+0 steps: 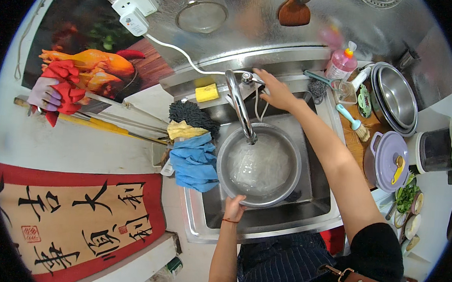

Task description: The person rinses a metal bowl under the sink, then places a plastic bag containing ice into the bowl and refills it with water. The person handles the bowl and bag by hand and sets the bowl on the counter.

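A round steel basin (221,167) sits in the stainless sink, holding water and a translucent, pale mass that I cannot identify. At its near rim, my left hand (234,209) grips the edge, thumb over the top. The chrome tap (237,99) arches over the basin, with its spout above the contents. Beyond it, my right hand (276,90) reaches to the tap lever (257,80), fingers spread about the lever's end. Whether they press on it is unclear. Thin white hoses (257,108) hang below that hand.
Blue cloth (194,162), a dark cloth (191,114) and a yellow sponge (207,93) lie left of the tap. Along the right stand a pink soap bottle (342,64), steel wool (317,88), a brush (355,123), nested steel bowls (397,96) and a lidded purple pot (388,161).
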A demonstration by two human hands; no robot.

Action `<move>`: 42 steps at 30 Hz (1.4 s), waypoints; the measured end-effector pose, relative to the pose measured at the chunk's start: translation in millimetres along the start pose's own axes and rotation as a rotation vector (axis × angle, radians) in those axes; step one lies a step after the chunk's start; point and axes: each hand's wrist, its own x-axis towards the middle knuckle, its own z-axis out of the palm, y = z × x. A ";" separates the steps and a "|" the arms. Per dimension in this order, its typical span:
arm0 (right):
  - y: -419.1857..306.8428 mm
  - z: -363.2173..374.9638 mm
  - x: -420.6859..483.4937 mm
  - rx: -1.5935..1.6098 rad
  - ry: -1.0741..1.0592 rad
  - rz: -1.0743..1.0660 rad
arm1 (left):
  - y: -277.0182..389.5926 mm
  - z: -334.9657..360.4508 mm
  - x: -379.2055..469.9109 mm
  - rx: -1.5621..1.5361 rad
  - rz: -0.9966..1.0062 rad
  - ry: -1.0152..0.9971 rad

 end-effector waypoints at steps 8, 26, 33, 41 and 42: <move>5.6 -9.2 -240.6 0.442 -0.134 0.669 | 24.1 -1.6 -64.4 -0.033 0.060 -0.088; -301.1 -46.7 -614.4 1.075 0.634 0.994 | -13.7 11.5 -223.5 0.539 -0.114 -0.622; -421.9 -50.6 -760.2 1.005 1.103 1.110 | -71.6 67.3 -327.7 0.863 -0.258 -0.962; -506.8 -50.2 -927.8 0.868 1.549 1.265 | -231.4 108.3 -422.8 1.179 -0.437 -1.326; -508.2 -41.6 -957.0 0.843 1.625 1.243 | -260.3 112.0 -428.6 1.222 -0.458 -1.395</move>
